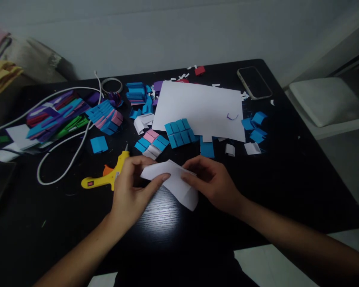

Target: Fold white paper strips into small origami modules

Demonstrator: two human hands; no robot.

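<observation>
Both hands hold a folded piece of white paper (176, 183) just above the near middle of a black table (287, 187). My left hand (131, 191) pinches its left end, thumb on top and fingers closed round it. My right hand (211, 183) grips the right end with fingers curled. A yellow glue gun (103, 177) lies on the table just left of my left hand. Beyond the hands lie small folded blue squares (179, 133) and pink and white pieces (151, 143).
A large white sheet (200, 107) lies at the table's middle back. A phone (254, 82) rests at the back right. Coloured paper strips (56, 117) and a white cable (66, 163) crowd the left. More blue pieces (255, 127) sit at the right. A white seat (323, 99) stands beyond the table.
</observation>
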